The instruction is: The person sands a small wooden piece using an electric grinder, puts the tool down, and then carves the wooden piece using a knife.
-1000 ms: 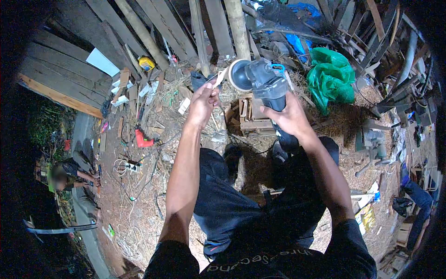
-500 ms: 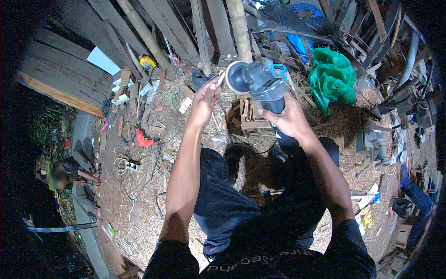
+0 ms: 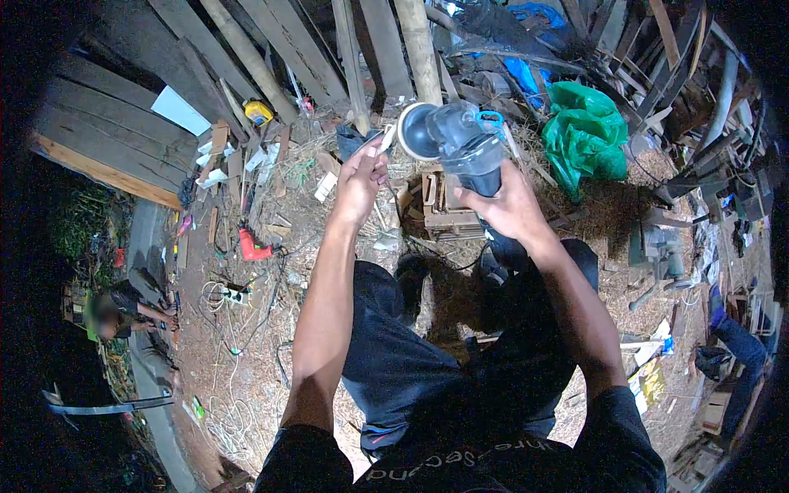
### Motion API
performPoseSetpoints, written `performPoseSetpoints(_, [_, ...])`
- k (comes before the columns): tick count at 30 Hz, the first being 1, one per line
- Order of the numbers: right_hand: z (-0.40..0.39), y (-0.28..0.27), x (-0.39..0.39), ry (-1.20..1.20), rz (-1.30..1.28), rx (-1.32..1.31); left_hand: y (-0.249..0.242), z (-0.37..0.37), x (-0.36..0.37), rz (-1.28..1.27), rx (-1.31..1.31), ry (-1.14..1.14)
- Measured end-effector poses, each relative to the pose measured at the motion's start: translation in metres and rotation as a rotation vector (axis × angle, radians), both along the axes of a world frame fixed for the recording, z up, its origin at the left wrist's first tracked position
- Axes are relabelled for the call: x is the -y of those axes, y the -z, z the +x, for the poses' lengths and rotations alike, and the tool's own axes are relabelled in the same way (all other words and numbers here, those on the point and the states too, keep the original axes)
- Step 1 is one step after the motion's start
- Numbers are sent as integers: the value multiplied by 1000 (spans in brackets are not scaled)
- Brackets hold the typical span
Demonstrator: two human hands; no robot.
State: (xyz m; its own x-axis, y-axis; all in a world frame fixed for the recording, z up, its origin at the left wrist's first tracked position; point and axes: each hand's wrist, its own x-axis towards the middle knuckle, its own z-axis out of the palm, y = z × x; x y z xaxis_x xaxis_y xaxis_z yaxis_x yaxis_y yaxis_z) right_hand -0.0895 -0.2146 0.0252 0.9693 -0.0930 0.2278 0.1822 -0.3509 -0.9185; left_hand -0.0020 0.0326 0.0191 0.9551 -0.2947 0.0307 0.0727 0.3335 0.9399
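Observation:
My right hand [image 3: 511,204] is wrapped round the dark body of an angle grinder [image 3: 470,148], which has a clear cover near its head. A round sanding disc [image 3: 417,131] with a pale rim sits on the grinder's head and faces left. Between the fingertips of my left hand [image 3: 362,174] is a small pale piece of wood [image 3: 388,137], its end right at the disc's edge. Beneath the grinder, a wooden crate [image 3: 448,222] with wood pieces in it stands between my feet.
A red power drill [image 3: 255,245] and a power strip [image 3: 237,296] with cables lie left on the shavings-covered ground. A green plastic bag [image 3: 585,135] is at the right. Planks lean at the back; another person [image 3: 115,312] sits far left.
The view has shifted slightly. Both hands keep their hold, with the wood and the grinder's disc in nearly the same place.

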Motion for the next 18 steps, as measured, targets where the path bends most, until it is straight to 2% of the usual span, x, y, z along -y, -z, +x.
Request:
performPoseSetpoints(2, [-3, -7, -3, 40, -115, 4, 10, 4, 0, -25, 19, 41])
performPoseSetpoints(6, [2, -15, 4, 96, -108, -86, -1, -3, -5, -31, -5, -34])
performPoseSetpoints(8, [5, -9, 7, 79, -57, -53, 1, -2, -8, -68, 2, -20])
performPoseSetpoints(11, [1, -10, 4, 51, -63, -39, -4, -4, 1, 9, -45, -103])
performPoseSetpoints(14, [-5, -9, -3, 17, -75, -43, -5, -4, 10, 56, -44, -116])
performPoseSetpoints(18, [0, -10, -3, 54, -84, -60, -2, -4, 1, -3, -11, -51])
